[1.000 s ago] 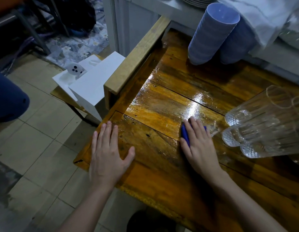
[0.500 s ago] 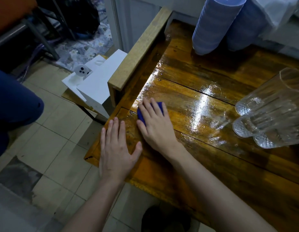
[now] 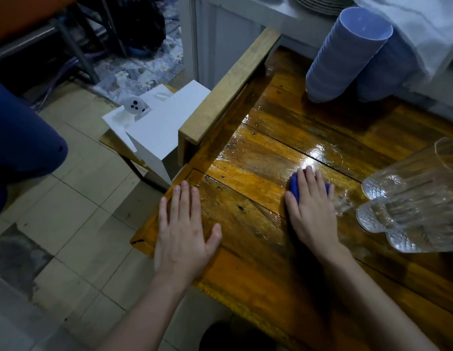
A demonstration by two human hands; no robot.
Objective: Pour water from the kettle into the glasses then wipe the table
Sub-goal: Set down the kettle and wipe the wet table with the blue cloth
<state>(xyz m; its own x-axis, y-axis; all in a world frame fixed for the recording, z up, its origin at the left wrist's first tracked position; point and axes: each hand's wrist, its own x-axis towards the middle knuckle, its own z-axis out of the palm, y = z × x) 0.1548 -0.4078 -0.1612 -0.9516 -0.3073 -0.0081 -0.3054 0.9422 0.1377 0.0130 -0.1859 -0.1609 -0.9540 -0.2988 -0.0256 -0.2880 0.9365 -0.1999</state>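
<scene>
Right hand (image 3: 312,214) presses the blue cloth (image 3: 294,186) flat, left hand (image 3: 181,233) lies flat; wipe slowly, mind the glasses (image 3: 407,214)

Glasses (image 3: 407,211) cropped (right edge)

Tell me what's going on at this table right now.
A person is at the wiping stage. The right hand presses a blue cloth flat onto the wooden table, on planks that shine wet, just left of the clear glasses. The left hand rests flat on the near left corner. Stacked blue cups stand at the back. No kettle is in view.
</scene>
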